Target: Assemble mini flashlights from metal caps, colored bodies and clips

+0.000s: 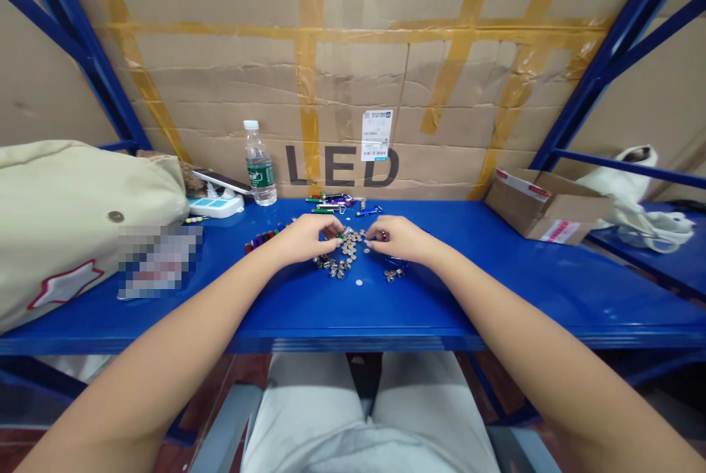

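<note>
My left hand (313, 236) is at the left of a pile of small silvery discs (351, 245) like button cells. Its fingers are curled towards the thumb, and a bit of green shows at the fingertips. Across the pile, my right hand (400, 237) has its thumb and fingers pinched together, with what they hold too small to make out. Small metal caps (336, 268) lie in front of my left hand, and a few more metal pieces (393, 276) below my right. Coloured metal tubes (263, 239) form a row, partly hidden by my left hand.
Coloured keychain-like sticks (336, 202) lie at the back. A water bottle (260, 168), white power strip (216, 206) and beige bag (82, 215) stand left. An opened carton (546, 204) is at right. Blue shelf posts (601, 61) flank the blue tabletop (353, 315).
</note>
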`<state>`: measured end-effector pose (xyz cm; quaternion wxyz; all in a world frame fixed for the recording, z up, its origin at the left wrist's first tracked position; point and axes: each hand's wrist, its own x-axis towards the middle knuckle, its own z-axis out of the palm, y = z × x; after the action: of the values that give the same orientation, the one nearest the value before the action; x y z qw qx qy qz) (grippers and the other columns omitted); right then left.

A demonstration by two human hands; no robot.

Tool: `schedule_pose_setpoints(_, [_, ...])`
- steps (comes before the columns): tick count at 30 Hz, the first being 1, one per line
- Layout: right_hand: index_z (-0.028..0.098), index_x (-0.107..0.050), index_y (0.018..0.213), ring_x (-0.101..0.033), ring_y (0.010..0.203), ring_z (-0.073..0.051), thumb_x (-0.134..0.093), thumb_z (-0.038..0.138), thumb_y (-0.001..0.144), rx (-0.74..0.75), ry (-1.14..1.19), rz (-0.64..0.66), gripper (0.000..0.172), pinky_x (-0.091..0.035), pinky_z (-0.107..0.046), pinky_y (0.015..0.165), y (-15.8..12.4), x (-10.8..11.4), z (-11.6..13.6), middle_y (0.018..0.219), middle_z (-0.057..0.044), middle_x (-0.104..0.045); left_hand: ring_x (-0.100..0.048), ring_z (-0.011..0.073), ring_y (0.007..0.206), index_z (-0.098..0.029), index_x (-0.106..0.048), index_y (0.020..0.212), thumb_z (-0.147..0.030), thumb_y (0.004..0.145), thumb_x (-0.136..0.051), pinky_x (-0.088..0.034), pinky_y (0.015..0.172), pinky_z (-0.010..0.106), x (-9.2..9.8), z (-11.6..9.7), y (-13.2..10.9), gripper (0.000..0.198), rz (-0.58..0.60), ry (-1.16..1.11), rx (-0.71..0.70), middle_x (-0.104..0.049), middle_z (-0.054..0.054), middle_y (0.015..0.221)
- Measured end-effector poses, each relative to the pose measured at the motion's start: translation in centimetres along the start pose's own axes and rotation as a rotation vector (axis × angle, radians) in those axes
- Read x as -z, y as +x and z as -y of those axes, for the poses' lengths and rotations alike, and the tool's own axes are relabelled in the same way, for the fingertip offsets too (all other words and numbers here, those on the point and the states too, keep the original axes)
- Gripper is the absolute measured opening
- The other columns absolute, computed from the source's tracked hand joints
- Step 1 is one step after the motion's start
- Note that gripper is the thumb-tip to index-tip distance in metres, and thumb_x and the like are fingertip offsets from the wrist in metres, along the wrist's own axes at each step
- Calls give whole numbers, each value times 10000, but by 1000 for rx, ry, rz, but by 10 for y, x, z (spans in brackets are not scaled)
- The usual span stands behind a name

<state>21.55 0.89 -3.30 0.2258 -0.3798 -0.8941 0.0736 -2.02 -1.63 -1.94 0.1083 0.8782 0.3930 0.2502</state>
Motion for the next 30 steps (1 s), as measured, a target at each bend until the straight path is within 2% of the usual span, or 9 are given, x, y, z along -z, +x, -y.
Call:
schedule_pose_setpoints(2, [186, -697, 841, -596, 772, -167, -644, 277, 774, -34, -60, 120, 125, -438, -266, 706, 0, 0, -3, 855, -50, -680, -638, 169, 814, -173, -634, 947, -291, 784, -584, -500, 767, 289, 0, 1, 0, 207, 3, 9, 7, -701, 34, 897])
schedule_pose_setpoints(4, [196, -706, 852, -609, 809, -175, -635, 281, 794, -97, -102, 161, 125, -441, -269, 734, 1, -2, -2, 893, -54, -692, -640, 171, 825, -173, -634, 954, -286, 782, -585, -499, 771, 292, -1, 3, 0, 211, 9, 10, 11, -703, 38, 908])
schedule_pose_setpoints(9, [201, -712, 840, -615, 866, -179, -601, 210, 813, -155, -141, 178, 114, -439, -257, 764, 4, -4, 3, 927, -49, -701, -643, 177, 838, -174, -635, 962, -293, 780, -587, -502, 764, 295, -1, 4, 0, 222, 19, -3, 12, -702, 44, 926])
schedule_pose_setpoints(14, [193, -704, 914, -609, 805, -172, -633, 273, 804, -140, -114, 180, 154, -436, -246, 712, 4, -4, 2, 884, -42, -700, -645, 173, 828, -177, -637, 957, -304, 787, -580, -501, 778, 290, -1, 3, 0, 220, 37, -12, 8, -704, 37, 910])
schedule_pose_setpoints(22, [192, -700, 834, -611, 791, -153, -594, 220, 810, -196, -79, 219, 112, -410, -225, 679, 6, -4, 5, 882, -29, -714, -646, 170, 820, -175, -633, 963, -298, 785, -578, -506, 771, 277, -1, 0, 0, 224, 76, -17, 30, -703, 35, 900])
schedule_pose_setpoints(27, [192, -693, 861, -595, 744, -152, -620, 311, 802, -193, -60, 200, 151, -389, -232, 620, 4, -2, 7, 856, -30, -704, -649, 172, 825, -174, -633, 959, -305, 784, -576, -508, 772, 278, -1, 0, 0, 226, 79, -15, 28, -706, 38, 900])
schedule_pose_setpoints(30, [200, -692, 829, -593, 739, -152, -626, 297, 801, -186, -51, 212, 121, -385, -234, 624, 5, -3, 6, 827, -22, -702, -649, 171, 819, -175, -633, 957, -308, 785, -572, -508, 766, 277, -1, 0, 0, 226, 82, -9, 21, -708, 38, 899])
